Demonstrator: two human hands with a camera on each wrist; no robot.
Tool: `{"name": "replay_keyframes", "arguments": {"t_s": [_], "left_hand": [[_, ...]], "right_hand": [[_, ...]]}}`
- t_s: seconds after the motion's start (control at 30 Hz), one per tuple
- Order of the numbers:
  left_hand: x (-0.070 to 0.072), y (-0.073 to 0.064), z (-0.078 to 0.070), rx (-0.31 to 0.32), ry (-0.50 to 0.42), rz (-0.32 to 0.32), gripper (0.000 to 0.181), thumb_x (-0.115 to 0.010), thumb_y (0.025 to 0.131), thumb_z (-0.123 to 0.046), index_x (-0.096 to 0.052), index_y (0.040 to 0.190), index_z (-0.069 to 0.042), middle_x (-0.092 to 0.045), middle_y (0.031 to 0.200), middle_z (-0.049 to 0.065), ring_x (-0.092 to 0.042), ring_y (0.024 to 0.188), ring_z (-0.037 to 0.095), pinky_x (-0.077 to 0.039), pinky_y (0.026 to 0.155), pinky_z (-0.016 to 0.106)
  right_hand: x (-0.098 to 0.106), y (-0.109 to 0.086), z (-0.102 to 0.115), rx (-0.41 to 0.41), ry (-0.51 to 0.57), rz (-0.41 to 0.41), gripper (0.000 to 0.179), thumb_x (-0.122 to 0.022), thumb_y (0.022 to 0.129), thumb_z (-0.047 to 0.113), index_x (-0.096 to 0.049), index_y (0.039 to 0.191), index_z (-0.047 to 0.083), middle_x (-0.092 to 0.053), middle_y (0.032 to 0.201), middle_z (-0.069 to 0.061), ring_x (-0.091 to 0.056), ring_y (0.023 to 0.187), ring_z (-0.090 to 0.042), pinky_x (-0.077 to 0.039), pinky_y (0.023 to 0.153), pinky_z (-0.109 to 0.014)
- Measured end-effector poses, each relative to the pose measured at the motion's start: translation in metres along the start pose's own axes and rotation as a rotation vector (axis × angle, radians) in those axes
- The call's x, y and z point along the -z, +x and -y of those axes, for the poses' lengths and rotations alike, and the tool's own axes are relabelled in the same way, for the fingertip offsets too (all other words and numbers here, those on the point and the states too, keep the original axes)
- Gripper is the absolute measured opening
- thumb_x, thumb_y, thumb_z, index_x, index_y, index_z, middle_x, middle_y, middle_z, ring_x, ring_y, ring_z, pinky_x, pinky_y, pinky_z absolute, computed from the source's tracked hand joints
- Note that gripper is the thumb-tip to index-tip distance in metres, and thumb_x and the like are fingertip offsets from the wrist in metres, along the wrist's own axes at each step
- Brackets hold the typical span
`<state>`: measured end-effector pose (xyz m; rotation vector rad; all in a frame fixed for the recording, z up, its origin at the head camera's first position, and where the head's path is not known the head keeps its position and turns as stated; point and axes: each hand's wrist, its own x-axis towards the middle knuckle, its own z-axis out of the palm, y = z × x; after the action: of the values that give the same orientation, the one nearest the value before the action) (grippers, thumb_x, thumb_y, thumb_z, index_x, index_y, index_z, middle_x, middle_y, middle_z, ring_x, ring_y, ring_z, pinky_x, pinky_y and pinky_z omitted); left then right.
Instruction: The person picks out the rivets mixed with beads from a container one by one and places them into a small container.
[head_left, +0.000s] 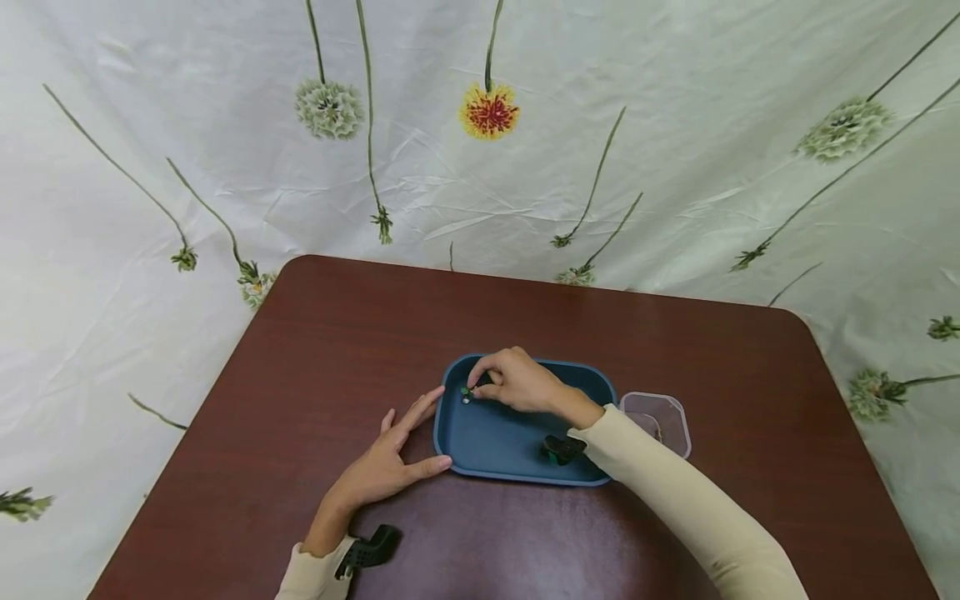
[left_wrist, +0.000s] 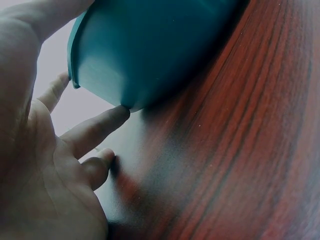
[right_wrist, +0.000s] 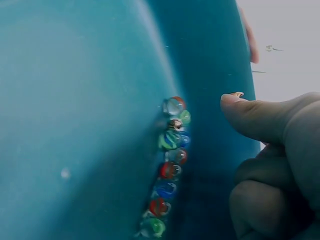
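Observation:
A blue tray [head_left: 495,442] sits on the table. Inside, along one wall, several glass marbles [right_wrist: 169,170] with red, green and blue swirls form a line; only a few show at the tray's left end in the head view. My right hand [head_left: 521,383] reaches over that end. Its thumb and fingertip pinch a tiny gold-coloured piece [right_wrist: 237,94], mostly hidden, above the marbles. My left hand [head_left: 386,462] has its fingers spread, with fingertips touching the outside of the tray's left wall.
A clear plastic box [head_left: 678,425] stands against the tray's right side, with a thin gold-coloured thing [head_left: 658,433] inside. The brown table [head_left: 360,317] ends before a flowered white cloth [head_left: 442,183]. Black devices are strapped to both wrists.

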<state>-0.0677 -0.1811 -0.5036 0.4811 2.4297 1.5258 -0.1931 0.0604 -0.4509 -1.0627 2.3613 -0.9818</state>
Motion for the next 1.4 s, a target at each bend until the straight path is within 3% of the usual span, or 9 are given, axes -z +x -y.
{"name": "replay_keyframes", "arguments": {"t_s": [0.27,0.73,1.1,1.4], "left_hand": [[0.001,0.000,0.000,0.003,0.014,-0.006,0.088,-0.073,0.093,-0.034,-0.016,0.160,-0.038,-0.034,0.162,0.007,-0.037,0.146,0.036,0.012,0.114,0.071],[0.001,-0.001,0.003,0.002,0.020,-0.018,0.089,-0.074,0.092,-0.034,-0.017,0.161,-0.037,-0.034,0.162,0.006,-0.034,0.148,0.036,0.012,0.113,0.073],[0.000,-0.001,0.001,0.007,0.022,-0.020,0.091,-0.075,0.091,-0.035,-0.017,0.161,-0.037,-0.034,0.162,-0.003,-0.034,0.149,0.030,0.011,0.115,0.071],[0.000,0.000,-0.001,0.004,0.016,-0.021,0.092,-0.076,0.091,-0.035,-0.017,0.161,-0.038,-0.035,0.162,-0.002,-0.034,0.149,0.029,0.011,0.115,0.071]], "right_hand": [[0.006,-0.007,0.003,-0.023,-0.003,-0.013,0.013,-0.072,0.094,0.017,-0.076,0.105,0.011,-0.037,0.047,0.007,-0.031,0.041,-0.006,-0.043,0.057,-0.019],[0.016,-0.028,0.004,-0.027,-0.004,-0.087,0.013,-0.074,0.092,0.012,-0.076,0.104,0.008,-0.033,0.048,0.008,-0.032,0.042,-0.006,-0.042,0.058,-0.020],[0.026,-0.047,0.007,-0.024,0.048,-0.115,0.014,-0.074,0.092,0.015,-0.076,0.104,0.007,-0.028,0.049,0.009,-0.029,0.042,-0.005,-0.034,0.052,-0.019],[0.035,-0.065,0.000,-0.046,0.034,-0.142,0.013,-0.073,0.093,0.015,-0.076,0.104,0.010,-0.022,0.052,0.010,-0.023,0.044,-0.004,-0.030,0.053,-0.020]]}}
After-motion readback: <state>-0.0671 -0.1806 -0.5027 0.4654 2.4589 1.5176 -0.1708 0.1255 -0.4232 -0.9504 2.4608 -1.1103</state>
